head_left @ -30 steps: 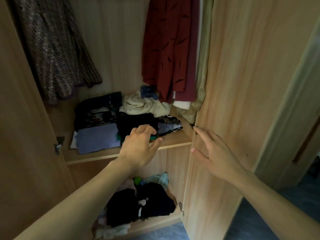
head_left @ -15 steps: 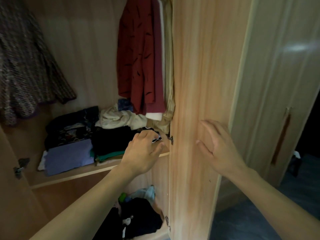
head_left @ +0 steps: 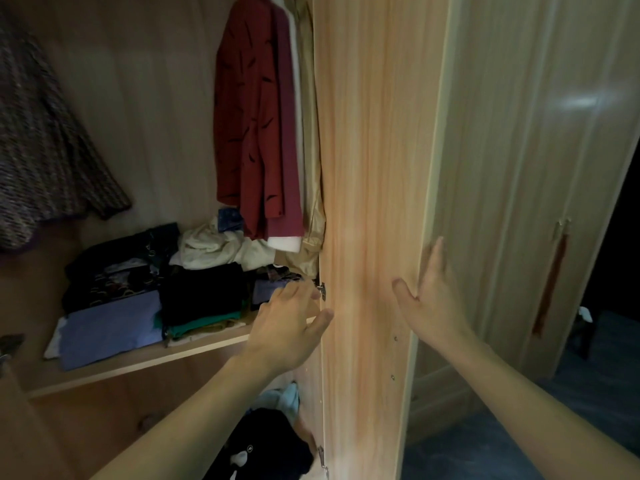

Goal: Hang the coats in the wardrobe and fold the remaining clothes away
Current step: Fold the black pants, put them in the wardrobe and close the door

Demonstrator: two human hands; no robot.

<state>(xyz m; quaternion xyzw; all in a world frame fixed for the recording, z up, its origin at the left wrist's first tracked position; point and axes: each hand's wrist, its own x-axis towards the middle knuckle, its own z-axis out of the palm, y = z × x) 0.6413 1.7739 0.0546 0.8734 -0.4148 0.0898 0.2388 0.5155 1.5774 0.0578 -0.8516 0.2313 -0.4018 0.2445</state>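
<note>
- Our right hand (head_left: 429,299) lies flat and empty on the door (head_left: 367,202), nearer its tall free edge.
- Our left hand (head_left: 287,323), loose and empty, reaches the folded clothes (head_left: 194,299) on the shelf (head_left: 138,362).

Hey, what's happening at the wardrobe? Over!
Left hand open by hinge. Right hand flat on door. Red coat hung. Nothing blocking.
</note>
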